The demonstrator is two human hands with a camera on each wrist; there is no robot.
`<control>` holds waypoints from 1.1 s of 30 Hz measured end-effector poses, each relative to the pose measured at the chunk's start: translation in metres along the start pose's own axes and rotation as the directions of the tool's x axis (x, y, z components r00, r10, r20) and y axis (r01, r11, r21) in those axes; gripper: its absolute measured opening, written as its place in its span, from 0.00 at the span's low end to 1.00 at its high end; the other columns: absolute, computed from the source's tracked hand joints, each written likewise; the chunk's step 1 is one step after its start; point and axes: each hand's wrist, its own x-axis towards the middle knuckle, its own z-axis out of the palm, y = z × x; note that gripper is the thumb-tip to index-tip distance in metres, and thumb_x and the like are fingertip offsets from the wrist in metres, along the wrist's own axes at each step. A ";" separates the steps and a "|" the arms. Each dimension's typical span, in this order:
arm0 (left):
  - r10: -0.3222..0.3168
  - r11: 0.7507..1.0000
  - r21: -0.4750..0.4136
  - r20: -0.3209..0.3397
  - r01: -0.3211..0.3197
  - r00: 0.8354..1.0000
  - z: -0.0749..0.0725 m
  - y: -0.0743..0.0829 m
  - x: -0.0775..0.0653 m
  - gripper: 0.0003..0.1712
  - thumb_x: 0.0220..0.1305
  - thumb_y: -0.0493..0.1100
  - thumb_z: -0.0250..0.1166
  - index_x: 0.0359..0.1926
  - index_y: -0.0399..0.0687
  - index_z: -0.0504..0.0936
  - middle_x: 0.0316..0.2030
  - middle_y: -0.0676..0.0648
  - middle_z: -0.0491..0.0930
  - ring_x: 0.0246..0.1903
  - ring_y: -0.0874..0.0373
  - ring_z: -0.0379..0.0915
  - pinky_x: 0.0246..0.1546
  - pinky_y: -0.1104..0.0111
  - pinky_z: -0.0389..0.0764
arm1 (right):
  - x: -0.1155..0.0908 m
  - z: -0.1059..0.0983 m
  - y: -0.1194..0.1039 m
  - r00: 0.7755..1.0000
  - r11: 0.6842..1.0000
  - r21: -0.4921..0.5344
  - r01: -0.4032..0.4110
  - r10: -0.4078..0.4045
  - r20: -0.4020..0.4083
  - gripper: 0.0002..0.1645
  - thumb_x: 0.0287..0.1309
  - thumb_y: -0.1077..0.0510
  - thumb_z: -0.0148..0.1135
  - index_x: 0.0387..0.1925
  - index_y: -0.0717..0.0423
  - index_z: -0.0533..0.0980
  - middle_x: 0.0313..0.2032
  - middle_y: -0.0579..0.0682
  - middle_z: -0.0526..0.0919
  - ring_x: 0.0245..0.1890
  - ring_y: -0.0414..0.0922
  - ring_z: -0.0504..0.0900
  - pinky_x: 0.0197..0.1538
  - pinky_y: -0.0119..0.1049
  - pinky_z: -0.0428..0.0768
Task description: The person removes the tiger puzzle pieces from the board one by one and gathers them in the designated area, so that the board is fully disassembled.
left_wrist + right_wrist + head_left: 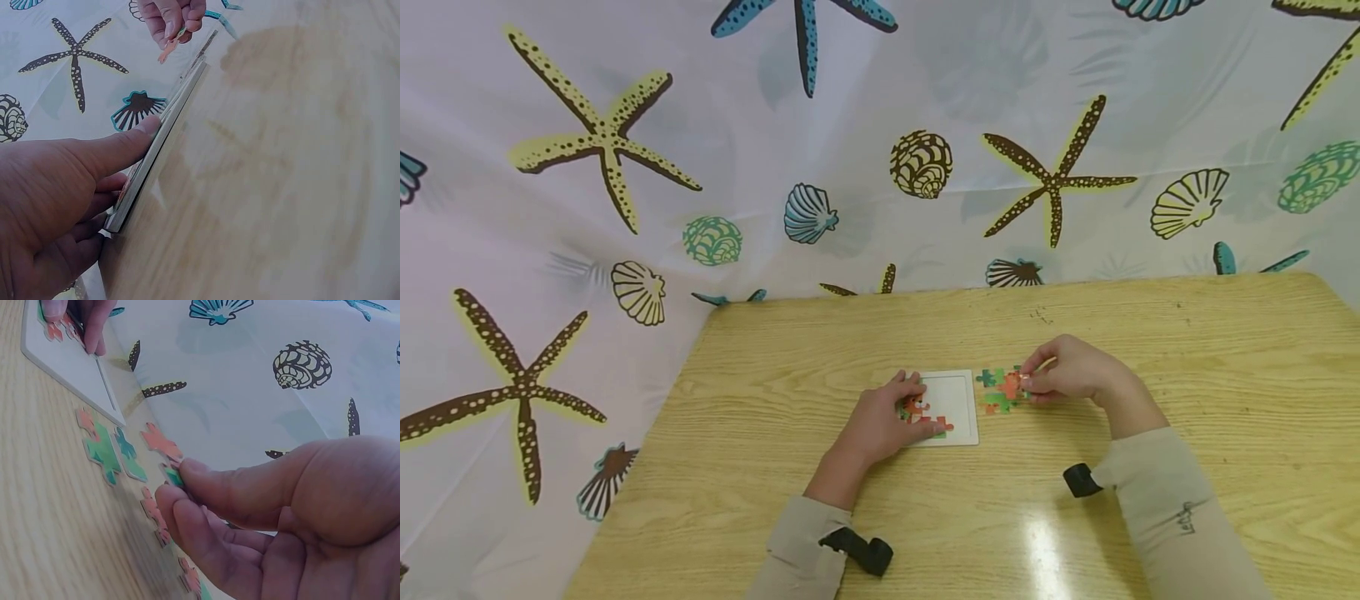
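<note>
A white puzzle board (951, 400) lies on the table with orange and green pieces fitted at its left side. My left hand (880, 421) rests over that side, thumb along the near edge and fingers spread toward the far edge. In the left wrist view the thumb lies on the board's rim (153, 150). To the right of the board, my right hand (1071, 371) pinches an orange and green puzzle piece (164, 442) between thumb and fingertips. It hovers close over loose pieces (103, 453), and the hand partly hides them.
The pieces (997, 402) form a small cluster right beside the board. A wood-grain table (775, 358) spreads around both hands. Behind it hangs a white cloth (865, 233) with starfish and shells. Black straps (1081, 481) sit at both wrists.
</note>
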 end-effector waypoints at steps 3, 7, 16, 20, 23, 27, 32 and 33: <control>0.005 1.000 -0.006 -0.002 -0.005 1.000 0.000 0.000 0.000 0.39 0.57 0.51 0.81 0.67 0.40 0.80 0.74 0.43 0.69 0.77 0.46 0.58 0.77 0.41 0.54 | -0.002 -0.003 0.001 1.000 1.000 -0.011 -0.001 0.001 -0.001 0.13 0.69 0.69 0.63 0.50 0.76 0.76 0.35 0.55 0.85 0.28 0.39 0.85 0.39 0.33 0.88; 0.005 1.000 -0.019 -0.003 -0.005 1.000 0.000 -0.001 -0.001 0.39 0.57 0.50 0.81 0.67 0.40 0.80 0.74 0.42 0.68 0.77 0.46 0.57 0.76 0.42 0.56 | -0.003 -0.005 0.002 1.000 0.999 -0.030 -0.015 0.014 -0.017 0.13 0.68 0.69 0.65 0.50 0.76 0.76 0.36 0.55 0.84 0.29 0.39 0.84 0.39 0.34 0.88; 0.006 1.000 -0.012 -0.001 -0.006 1.000 -0.001 0.001 -0.002 0.39 0.58 0.49 0.81 0.67 0.40 0.80 0.74 0.43 0.67 0.78 0.46 0.56 0.77 0.39 0.50 | -0.006 -0.010 0.003 0.998 0.996 -0.078 -0.044 0.040 -0.047 0.11 0.68 0.70 0.64 0.48 0.75 0.77 0.35 0.56 0.82 0.27 0.40 0.83 0.38 0.35 0.87; 0.000 1.000 -0.009 0.001 0.000 1.000 0.000 0.002 -0.001 0.40 0.57 0.50 0.81 0.67 0.40 0.80 0.74 0.43 0.68 0.78 0.46 0.56 0.77 0.38 0.49 | -0.007 -0.010 0.003 0.998 0.996 -0.074 -0.044 0.041 -0.038 0.11 0.69 0.70 0.63 0.48 0.75 0.77 0.34 0.55 0.83 0.27 0.39 0.83 0.38 0.35 0.87; 0.003 1.000 -0.011 0.001 -0.003 1.000 0.000 0.001 -0.001 0.40 0.57 0.51 0.81 0.67 0.40 0.80 0.74 0.43 0.68 0.78 0.46 0.57 0.77 0.39 0.50 | -0.008 -0.010 0.002 0.998 0.996 -0.080 -0.048 0.045 -0.035 0.11 0.69 0.69 0.63 0.48 0.75 0.77 0.35 0.55 0.83 0.27 0.40 0.83 0.38 0.35 0.87; 0.009 1.000 -0.011 -0.002 -0.009 1.000 0.000 0.002 -0.002 0.40 0.57 0.50 0.81 0.67 0.40 0.80 0.74 0.43 0.68 0.77 0.46 0.57 0.77 0.40 0.52 | -0.008 -0.010 0.003 0.998 0.995 -0.086 -0.057 0.054 -0.035 0.11 0.69 0.70 0.63 0.48 0.75 0.78 0.36 0.56 0.83 0.27 0.40 0.84 0.38 0.35 0.87; -0.002 1.000 -0.010 0.003 0.002 1.000 -0.001 0.002 -0.002 0.40 0.57 0.50 0.81 0.68 0.40 0.80 0.74 0.43 0.68 0.78 0.46 0.57 0.77 0.41 0.53 | -0.006 -0.010 0.005 0.997 0.995 -0.076 -0.067 0.064 -0.042 0.10 0.67 0.71 0.64 0.47 0.75 0.78 0.37 0.56 0.83 0.26 0.40 0.83 0.38 0.35 0.88; -0.006 1.000 -0.011 0.005 0.006 1.000 -0.001 0.003 -0.001 0.40 0.58 0.50 0.81 0.68 0.40 0.79 0.74 0.44 0.68 0.78 0.46 0.56 0.77 0.41 0.54 | -0.006 -0.010 0.005 0.997 0.995 -0.074 -0.068 0.065 -0.044 0.10 0.67 0.71 0.64 0.47 0.75 0.78 0.37 0.56 0.83 0.26 0.39 0.83 0.37 0.35 0.88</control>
